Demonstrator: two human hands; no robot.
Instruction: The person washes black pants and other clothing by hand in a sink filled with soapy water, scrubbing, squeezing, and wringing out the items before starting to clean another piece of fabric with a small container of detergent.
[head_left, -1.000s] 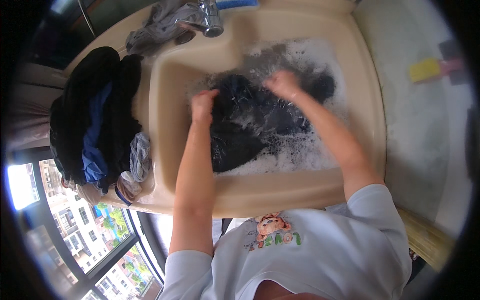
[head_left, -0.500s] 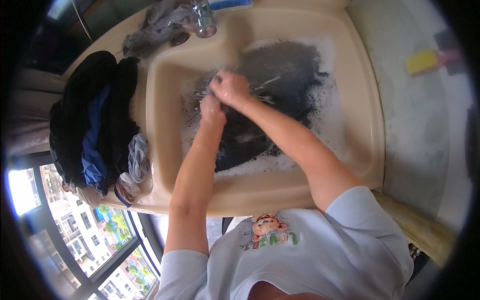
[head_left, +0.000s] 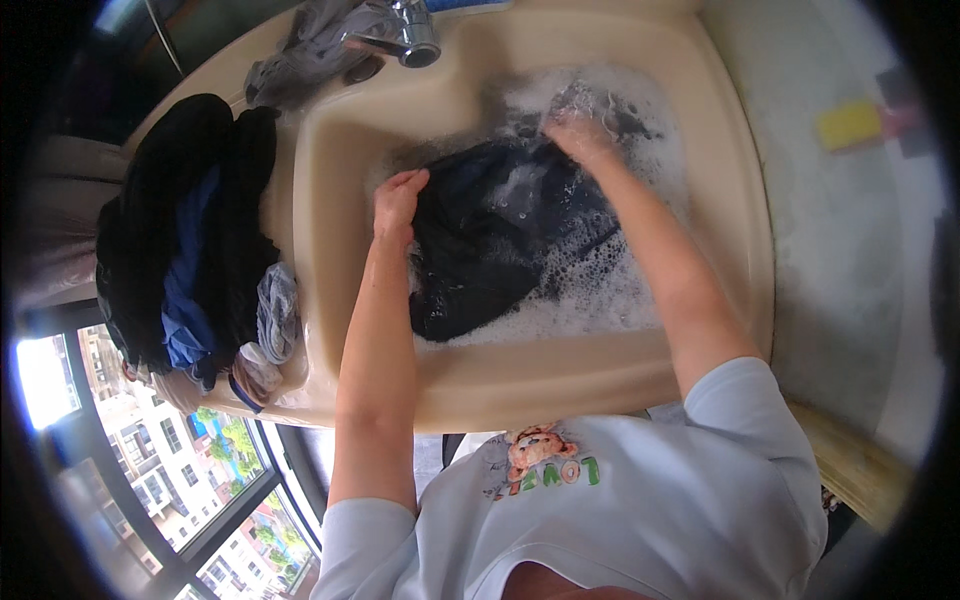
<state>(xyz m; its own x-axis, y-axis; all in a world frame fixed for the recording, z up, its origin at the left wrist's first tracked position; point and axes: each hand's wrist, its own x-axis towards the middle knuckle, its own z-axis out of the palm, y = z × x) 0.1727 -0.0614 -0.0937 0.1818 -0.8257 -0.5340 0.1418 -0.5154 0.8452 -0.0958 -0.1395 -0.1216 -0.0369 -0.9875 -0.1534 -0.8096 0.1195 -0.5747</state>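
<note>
A dark, soaked garment point(head_left: 480, 225) lies spread in the soapy water of a beige sink point(head_left: 560, 375). At its upper left corner my left hand point(head_left: 397, 205) is closed on the cloth, with the thumb over the edge. My right hand point(head_left: 585, 140) is at the far right end of the same garment, closed on it, its fingertips partly hidden by splashing suds. Between the two hands the far edge of the cloth is drawn out. White foam point(head_left: 600, 300) floats along the right and near sides.
A heap of black clothes point(head_left: 150, 240) with a blue garment point(head_left: 190, 270) and a grey sock-like piece point(head_left: 277, 312) lies on the left ledge. Grey wet cloth point(head_left: 310, 50) sits beside the chrome faucet point(head_left: 415, 45). A yellow-headed brush point(head_left: 850, 126) is at the right wall.
My hands, together at the garment's left before, are now apart. The right one has moved right and away, the left slightly left. The garment has shifted and its far edge is stretched out.
</note>
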